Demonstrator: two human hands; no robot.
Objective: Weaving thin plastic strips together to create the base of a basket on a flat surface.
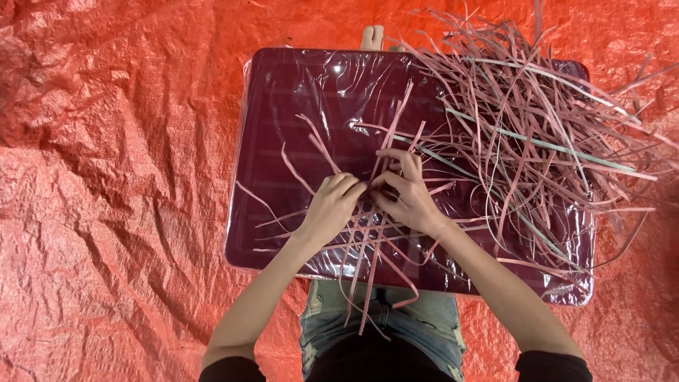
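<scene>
I look straight down on a wide, crumpled orange plastic tarp (pixel 106 177) spread over the floor, and on it sits a dark maroon rectangular tray wrapped in clear film (pixel 283 106), serving as my bench. Heaped across its right half, and spilling past its right edge, is a big loose pile of thin pink and pale green flat strips (pixel 537 141); that pile looks barely touched, so I judge most of the material is unused. Near the front middle of the tray lies the small crossed lattice of pink strips (pixel 368 226), only a few strands laid over one another with long free ends running off the near edge over my jeans (pixel 385 311); I judge the weaving is at an early stage, with nearly all of it left. My left hand (pixel 331 205) is curled with its fingertips pinching strips at the top of the lattice, and my right hand (pixel 407 194) is closed on the same spot, fingers bent over a strand, the two hands touching. The exact crossing under my fingers is hidden, the strip count is hard to make out, and a pale foot (pixel 373 37) pokes out beyond the far edge, the rest of it covered
</scene>
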